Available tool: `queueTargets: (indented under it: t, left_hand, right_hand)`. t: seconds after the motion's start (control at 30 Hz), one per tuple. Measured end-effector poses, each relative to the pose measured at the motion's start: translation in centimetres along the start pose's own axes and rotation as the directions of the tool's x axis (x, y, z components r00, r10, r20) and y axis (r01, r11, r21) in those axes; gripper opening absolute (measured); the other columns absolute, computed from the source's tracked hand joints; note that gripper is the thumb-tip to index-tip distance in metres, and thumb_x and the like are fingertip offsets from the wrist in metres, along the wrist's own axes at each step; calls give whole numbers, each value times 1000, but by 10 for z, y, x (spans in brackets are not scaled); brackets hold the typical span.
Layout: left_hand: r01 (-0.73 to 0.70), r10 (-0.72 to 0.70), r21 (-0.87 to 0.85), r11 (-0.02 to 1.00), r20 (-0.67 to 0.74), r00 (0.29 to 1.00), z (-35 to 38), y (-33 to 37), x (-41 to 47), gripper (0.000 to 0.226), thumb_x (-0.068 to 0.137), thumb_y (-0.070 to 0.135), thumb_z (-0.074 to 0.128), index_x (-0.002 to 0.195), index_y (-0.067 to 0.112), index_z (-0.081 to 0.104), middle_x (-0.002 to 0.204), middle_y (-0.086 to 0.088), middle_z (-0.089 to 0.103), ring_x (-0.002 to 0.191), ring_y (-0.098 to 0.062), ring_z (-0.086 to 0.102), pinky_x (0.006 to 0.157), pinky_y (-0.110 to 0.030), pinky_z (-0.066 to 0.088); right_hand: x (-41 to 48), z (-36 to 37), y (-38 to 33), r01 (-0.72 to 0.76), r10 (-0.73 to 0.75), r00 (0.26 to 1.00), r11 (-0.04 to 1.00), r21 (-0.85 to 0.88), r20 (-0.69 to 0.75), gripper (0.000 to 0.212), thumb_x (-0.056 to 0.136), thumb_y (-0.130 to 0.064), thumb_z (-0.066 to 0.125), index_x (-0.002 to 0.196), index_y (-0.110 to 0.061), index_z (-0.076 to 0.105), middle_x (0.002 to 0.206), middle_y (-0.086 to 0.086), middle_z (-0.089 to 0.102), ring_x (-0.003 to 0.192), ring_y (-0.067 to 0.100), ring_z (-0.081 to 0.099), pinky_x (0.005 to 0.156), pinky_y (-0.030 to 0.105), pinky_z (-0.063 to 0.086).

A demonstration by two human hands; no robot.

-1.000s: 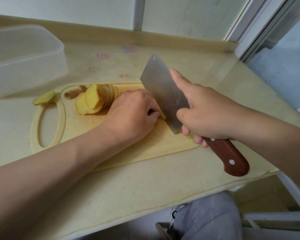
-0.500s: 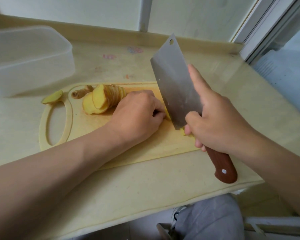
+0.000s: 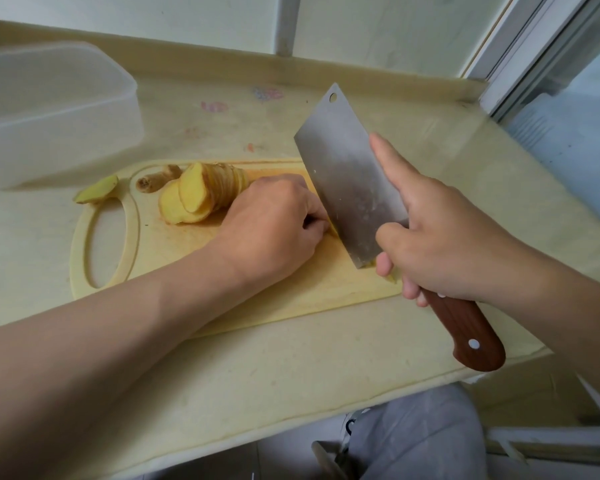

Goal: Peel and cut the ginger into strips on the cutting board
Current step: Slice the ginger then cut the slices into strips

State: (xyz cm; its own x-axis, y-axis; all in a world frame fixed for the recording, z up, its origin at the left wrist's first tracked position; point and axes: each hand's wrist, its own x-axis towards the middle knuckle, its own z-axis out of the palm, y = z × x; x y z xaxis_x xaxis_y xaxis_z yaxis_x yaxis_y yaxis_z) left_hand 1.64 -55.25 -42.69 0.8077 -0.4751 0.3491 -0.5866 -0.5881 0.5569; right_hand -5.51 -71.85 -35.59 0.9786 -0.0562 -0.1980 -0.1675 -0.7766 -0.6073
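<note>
**Counter**: carries the cutting board, which lies close to its front edge, within reach of both arms.

**Right hand**, at the board's near right corner: the fingers are wrapped tight on the cleaver where the brown handle meets the blade. One finger is stretched forward along the blade's back edge. I judge this a choked-up grip, taken to steer a heavy blade through fine cuts. The blade stands tilted, heel low at the board and tip raised toward the wall.

**Left hand**, over the board's middle: the fingers are curled under and clamped down on the ginger. Only a yellow sliver of it shows beside the blade; the rest is hidden. The knuckles face the blade's flat side, which I judge to be a guide for it that keeps the fingertips tucked away. A few cut strips lie at the blade's heel.

**Farther along the board**, toward its handle slot: a sliced stack lies fanned, apparently awaiting its turn. A ginger stub sits by the far rim. An offcut lies on the counter just off the board's far left edge, seemingly discarded. A plastic container stands well beyond the board.

**Change:** against half a second ago, the cleaver's tip sits slightly lower. Against one second ago it is higher and steeper. The left hand and the sliced stack are unmoved on the board.
</note>
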Motion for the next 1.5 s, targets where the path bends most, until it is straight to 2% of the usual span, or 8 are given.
queueTargets:
  t: [0.17,0.53,0.77,0.93,1.03,1.13,1.27,1.5]
  left_hand:
    - [-12,12,8,1000,-4,1000,1,-1,1,14,88,16,67,84,19,80,87,3,67,82,-21,62,73,-40,53]
    - [-12,12,-5,1000,-31,999,3,-3,2,12,86,16,70,85,19,81,89,4,70,82,-21,63,74,-40,52]
    - [-20,21,7,1000,-29,999,2,-1,2,11,84,19,71,85,24,81,86,3,68,79,-22,64,73,-39,53]
    - [-36,37,25,999,-30,999,2,-1,2,9,84,20,72,87,22,80,88,1,68,80,-23,64,75,-40,53]
    - [-34,35,22,999,-28,999,2,-2,0,8,84,20,72,86,22,80,88,2,68,80,-22,64,74,-39,53]
    - [-43,45,40,998,-34,998,3,-3,0,8,84,19,71,83,20,78,86,2,67,79,-21,63,73,-38,53]
    - [-56,58,51,997,-37,998,4,-4,0,8,85,17,71,85,19,79,85,3,66,77,-19,61,72,-37,53]
    - [-47,53,89,995,-66,996,3,0,-1,6,80,12,72,79,15,77,80,1,67,73,-18,62,69,-38,54]
  right_hand:
    - [6,-1,-7,-10,13,999,997,-70,47,95,97,-7,43,156,-65,-4,81,12,72,42,20,66,41,30,53]
    - [47,-1,-20,-43,47,995,998,-42,90,98,93,0,40,162,-54,-5,73,13,74,42,18,63,44,29,52]
    - [46,4,-12,-70,69,997,991,117,19,100,90,2,39,163,-52,-2,71,14,73,43,21,63,44,29,52]
    - [60,1,-13,-67,64,997,989,135,31,98,90,4,36,165,-49,0,72,18,72,42,22,62,45,30,52]
    - [64,-8,-12,-63,61,998,981,185,16,93,92,3,35,165,-47,6,72,21,72,43,21,61,44,29,50]
    - [59,-27,-4,-46,48,999,965,259,-3,86,94,2,38,163,-45,22,76,26,74,41,19,58,42,29,50]
    - [47,-41,15,-43,47,999,939,341,-4,75,94,5,41,142,-52,45,75,25,73,42,21,53,41,28,48]
    - [39,-30,49,-33,27,999,876,480,18,78,92,7,43,137,-57,45,71,25,71,40,21,52,40,27,46]
